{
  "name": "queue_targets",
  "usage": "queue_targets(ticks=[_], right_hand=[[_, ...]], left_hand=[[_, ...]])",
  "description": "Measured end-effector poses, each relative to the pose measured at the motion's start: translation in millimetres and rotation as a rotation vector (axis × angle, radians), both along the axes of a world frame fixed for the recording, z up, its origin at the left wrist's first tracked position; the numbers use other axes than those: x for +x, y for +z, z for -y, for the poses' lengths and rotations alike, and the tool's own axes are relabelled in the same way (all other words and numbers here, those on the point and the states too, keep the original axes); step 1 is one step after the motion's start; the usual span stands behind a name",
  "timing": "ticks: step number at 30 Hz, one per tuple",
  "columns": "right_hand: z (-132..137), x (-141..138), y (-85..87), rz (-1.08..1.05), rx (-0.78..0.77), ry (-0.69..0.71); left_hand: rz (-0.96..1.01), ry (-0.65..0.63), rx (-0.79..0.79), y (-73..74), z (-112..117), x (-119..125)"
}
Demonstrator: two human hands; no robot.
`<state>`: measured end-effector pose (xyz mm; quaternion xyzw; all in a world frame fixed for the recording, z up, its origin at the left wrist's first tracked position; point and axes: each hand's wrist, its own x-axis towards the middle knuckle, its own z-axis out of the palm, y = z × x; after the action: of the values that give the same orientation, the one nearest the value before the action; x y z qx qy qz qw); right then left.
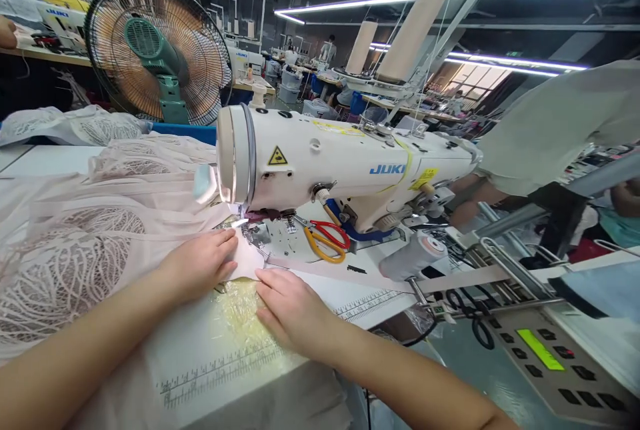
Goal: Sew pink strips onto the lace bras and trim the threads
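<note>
A small piece of pale fabric (246,255) lies under the needle end of a white sewing machine (305,157). My left hand (203,263) rests on the left side of this piece, fingers stretched out and lying flat. On its right edge are the fingertips of my right hand (295,307), with the thumb apart and lower down. Beneath my hands, clear yellowish tape (245,313) covers part of the white table (187,350). Sheer beige fabric with lace panels (80,257) spreads to the left, partly under my left forearm. The needle tip is hard to make out.
Scissors with orange and red handles (326,243) lie beside the machine bed. To their right are a grey thread cone (417,253) and a control box (550,357). A large fan (157,50) stands behind the fabric. Tall thread cones (420,20) rise above the machine.
</note>
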<state>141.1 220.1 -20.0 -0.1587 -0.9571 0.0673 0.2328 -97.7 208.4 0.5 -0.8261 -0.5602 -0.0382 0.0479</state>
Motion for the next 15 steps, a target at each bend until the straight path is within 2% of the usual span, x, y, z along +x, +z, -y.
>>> queue_targets(ticks=[3, 6, 11, 15], right_hand=[[-1.0, -9.1, 0.9, -0.015, -0.021, 0.023], [-1.1, -15.2, 2.3, -0.011, -0.051, 0.065], [-1.2, -15.2, 3.0, -0.014, -0.057, 0.105], [-1.2, -12.5, 2.3, -0.026, -0.05, 0.103]], left_hand=[[-0.03, -0.133, 0.165, -0.3, 6.0, 6.0], [-0.043, -0.236, 0.323, -7.5, 24.7, 20.3], [0.056, -0.145, 0.277, -14.7, 46.2, 29.9], [0.058, -0.238, 0.279, -5.5, 41.4, 18.8]])
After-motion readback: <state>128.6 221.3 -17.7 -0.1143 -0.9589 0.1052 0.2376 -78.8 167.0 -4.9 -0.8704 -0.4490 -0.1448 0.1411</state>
